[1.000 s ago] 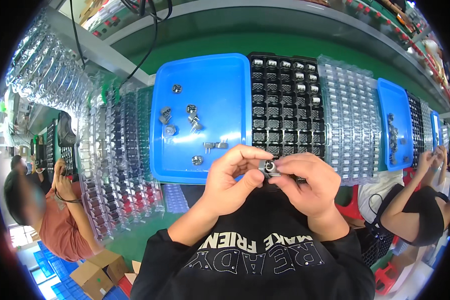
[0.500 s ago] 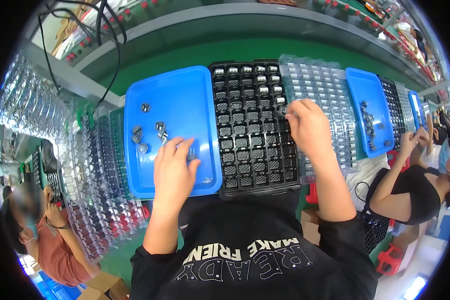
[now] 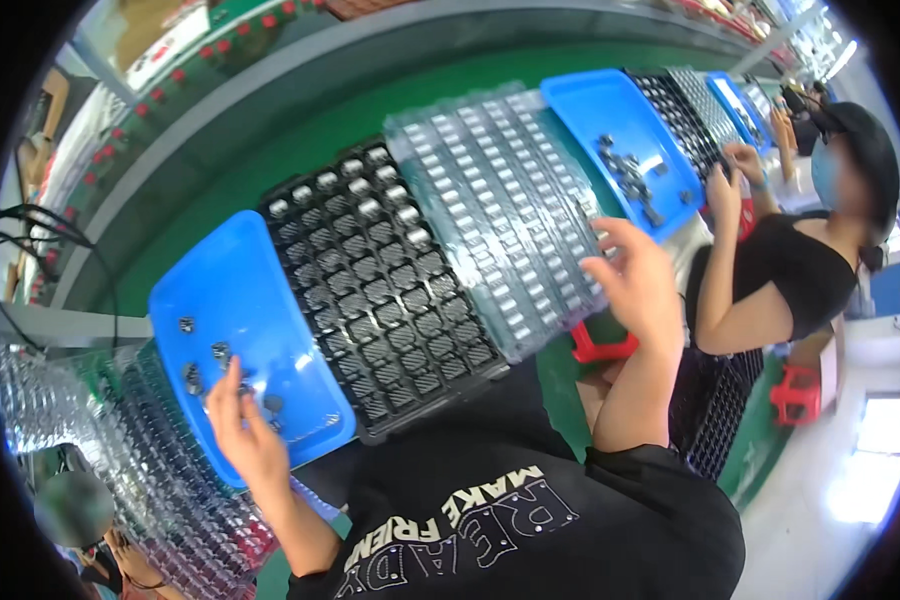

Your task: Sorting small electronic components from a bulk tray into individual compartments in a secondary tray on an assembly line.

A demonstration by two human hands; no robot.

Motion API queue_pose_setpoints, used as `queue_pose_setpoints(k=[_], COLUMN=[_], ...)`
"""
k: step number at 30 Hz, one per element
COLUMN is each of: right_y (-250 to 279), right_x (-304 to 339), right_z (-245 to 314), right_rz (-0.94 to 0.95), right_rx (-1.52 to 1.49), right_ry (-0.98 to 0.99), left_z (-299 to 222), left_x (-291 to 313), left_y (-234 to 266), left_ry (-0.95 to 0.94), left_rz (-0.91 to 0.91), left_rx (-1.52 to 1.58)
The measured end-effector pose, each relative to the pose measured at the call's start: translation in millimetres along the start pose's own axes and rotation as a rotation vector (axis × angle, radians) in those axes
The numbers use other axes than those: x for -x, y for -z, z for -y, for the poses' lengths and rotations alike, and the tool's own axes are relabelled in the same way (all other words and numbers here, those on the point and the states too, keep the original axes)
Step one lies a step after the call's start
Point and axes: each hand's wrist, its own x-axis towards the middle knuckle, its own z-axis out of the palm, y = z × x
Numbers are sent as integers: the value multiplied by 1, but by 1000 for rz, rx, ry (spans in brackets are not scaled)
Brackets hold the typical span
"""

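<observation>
Over the near part of a blue tray, my left hand is open, its fingers stretched out and apart. A small dark grey part lies beside its fingers, and other small metal-and-black parts are close by. My right hand hangs at the right edge of a clear plastic tray filled with rows of silver pieces. Its thumb and forefinger are parted, with nothing visible between them. A black pocketed tray sits between, with silver pieces in its far row and right-hand pockets.
Stacked clear trays stand at the left. Farther right, another blue tray with dark parts lies before a co-worker in black. Red stools stand on the floor, and black cables hang at far left.
My right hand has left the black tray's right side and moved across to the clear tray's right edge. My left hand's fingers have straightened over the blue tray. The whole view has turned.
</observation>
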Motion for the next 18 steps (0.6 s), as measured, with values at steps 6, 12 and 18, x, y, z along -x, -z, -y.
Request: queue_pose_setpoints(k=[6, 12, 18], right_y=[5, -4, -10], right_x=[8, 0, 11], right_z=[-62, -71, -96], right_rz=[-52, -41, -142], right_rx=[135, 25, -51], right_ry=[-193, -312, -99], left_z=[25, 9, -15], left_x=[-4, -1, 0], left_y=[-20, -21, -25], left_ry=[-25, 86, 242], left_rz=[-46, -99, -52], left_rx=[80, 326, 669])
